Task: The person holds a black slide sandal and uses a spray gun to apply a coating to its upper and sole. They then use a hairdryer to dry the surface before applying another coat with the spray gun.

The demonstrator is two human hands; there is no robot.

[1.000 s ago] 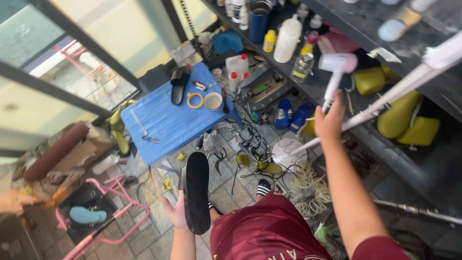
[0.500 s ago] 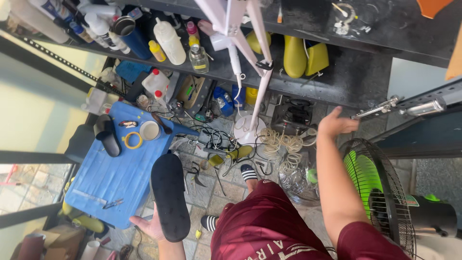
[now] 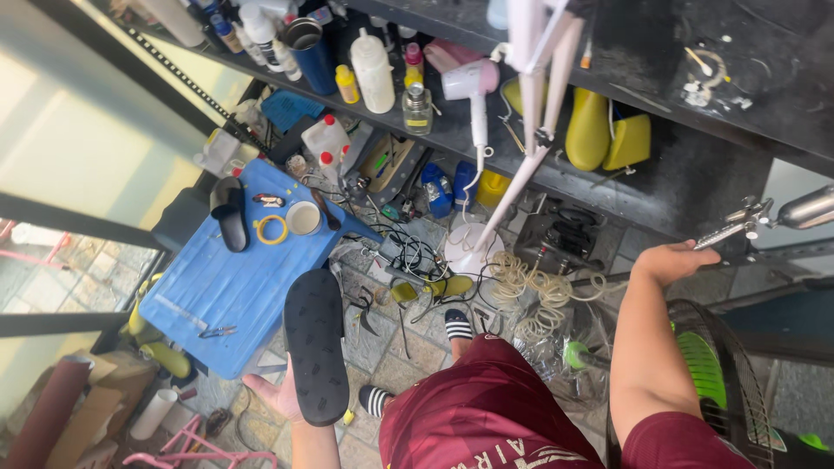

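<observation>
My left hand (image 3: 280,395) holds a black shoe sole (image 3: 315,345) flat on its palm, low at the centre left, just beside a blue table (image 3: 228,291). My right hand (image 3: 674,259) reaches out to the right with fingers stretched, its tips near the nozzle of a metal spray gun (image 3: 764,214) that hangs at the right edge. I cannot tell whether the fingers touch the gun. A second black sole (image 3: 230,213), a ring of yellow tape (image 3: 270,229) and a white cup (image 3: 303,218) lie on the blue table.
A dark shelf (image 3: 695,165) carries bottles, a blue cup, a pink hair dryer (image 3: 471,84) and yellow shoe lasts (image 3: 589,128). Cables, coiled cord (image 3: 532,288) and tools litter the tiled floor. A fan with green blades (image 3: 708,369) stands at the lower right. A white stand (image 3: 530,139) rises in the middle.
The view has swung left and down. My right hand has moved right towards the spray gun. The sole stays in my left hand.
</observation>
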